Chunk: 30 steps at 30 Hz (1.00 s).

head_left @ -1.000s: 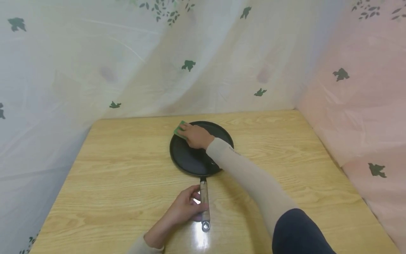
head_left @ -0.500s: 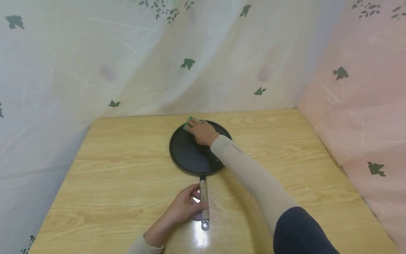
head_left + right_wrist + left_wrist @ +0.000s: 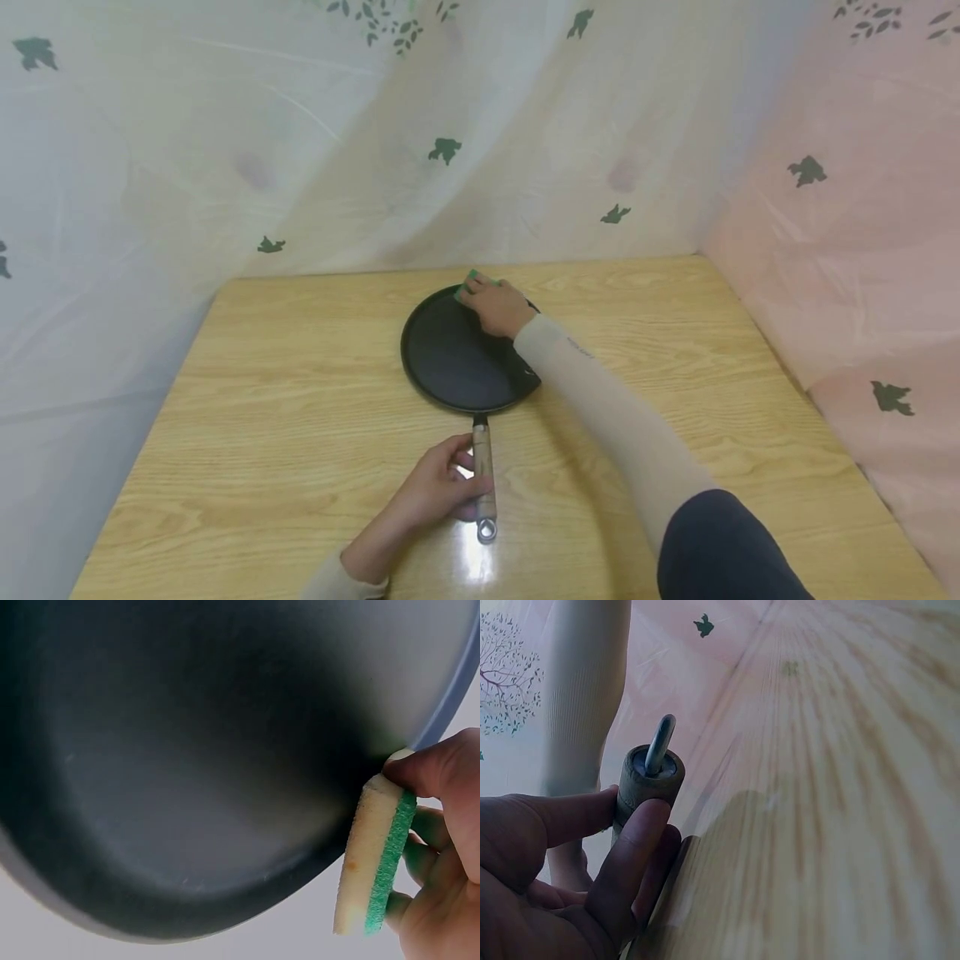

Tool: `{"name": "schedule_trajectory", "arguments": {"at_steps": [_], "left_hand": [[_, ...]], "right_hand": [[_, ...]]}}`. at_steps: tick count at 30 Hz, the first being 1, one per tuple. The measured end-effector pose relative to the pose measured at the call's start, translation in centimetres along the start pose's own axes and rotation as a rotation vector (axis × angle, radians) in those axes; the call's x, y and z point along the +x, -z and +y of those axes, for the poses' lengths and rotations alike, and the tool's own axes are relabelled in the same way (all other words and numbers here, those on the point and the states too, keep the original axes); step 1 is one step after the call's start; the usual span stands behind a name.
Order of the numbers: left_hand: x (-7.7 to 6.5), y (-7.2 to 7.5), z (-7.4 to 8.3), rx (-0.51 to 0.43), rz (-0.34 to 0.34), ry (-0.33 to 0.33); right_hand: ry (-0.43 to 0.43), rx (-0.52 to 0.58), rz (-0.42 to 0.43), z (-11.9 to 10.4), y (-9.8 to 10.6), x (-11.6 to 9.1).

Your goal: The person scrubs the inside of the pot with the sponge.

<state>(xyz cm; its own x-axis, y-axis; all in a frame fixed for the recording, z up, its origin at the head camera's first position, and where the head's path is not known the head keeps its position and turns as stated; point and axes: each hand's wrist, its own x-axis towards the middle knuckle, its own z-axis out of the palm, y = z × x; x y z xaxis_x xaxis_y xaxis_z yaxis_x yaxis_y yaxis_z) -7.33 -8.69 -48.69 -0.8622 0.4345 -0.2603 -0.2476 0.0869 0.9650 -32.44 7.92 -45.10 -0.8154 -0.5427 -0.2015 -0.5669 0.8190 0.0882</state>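
A flat, round black frying pan (image 3: pixel 457 358) lies on the wooden table, its wood-look handle (image 3: pixel 483 458) pointing toward me. My left hand (image 3: pixel 441 485) grips that handle between thumb and fingers; the left wrist view shows the handle's end with a metal hanging loop (image 3: pixel 660 746). At the pan's far rim, my right hand (image 3: pixel 498 307) holds a sponge (image 3: pixel 370 859), yellowish on one side with a green scouring layer on the other. In the right wrist view the thumb presses the sponge against the rim, its yellowish side toward the pan. From the head view only green bits of it show.
The pale wooden table (image 3: pixel 285 400) stretches out on both sides of the pan. Behind it hangs a whitish curtain (image 3: pixel 337 167) printed with green birds, and a pinkish one (image 3: pixel 847 250) borders the right edge.
My right hand has slid the sponge rightward along the pan's far rim, from the upper left toward the top. The left hand keeps its grip on the handle, and the pan stays almost still.
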Motion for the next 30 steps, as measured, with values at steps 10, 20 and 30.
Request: {"name": "schedule_trajectory", "arguments": {"at_steps": [10, 20, 30], "left_hand": [[0.1, -0.2, -0.1, -0.02, 0.006, 0.003], [0.2, -0.5, -0.1, -0.019, 0.009, -0.005], [-0.1, -0.3, 0.1, -0.024, 0.016, 0.005]], "right_hand": [[-0.024, 0.036, -0.038, 1.3, 0.5, -0.8], [-0.054, 0.058, -0.073, 2.5, 0.6, -2.5], [-0.061, 0.08, -0.084, 3.1, 0.6, -5.0]]}}
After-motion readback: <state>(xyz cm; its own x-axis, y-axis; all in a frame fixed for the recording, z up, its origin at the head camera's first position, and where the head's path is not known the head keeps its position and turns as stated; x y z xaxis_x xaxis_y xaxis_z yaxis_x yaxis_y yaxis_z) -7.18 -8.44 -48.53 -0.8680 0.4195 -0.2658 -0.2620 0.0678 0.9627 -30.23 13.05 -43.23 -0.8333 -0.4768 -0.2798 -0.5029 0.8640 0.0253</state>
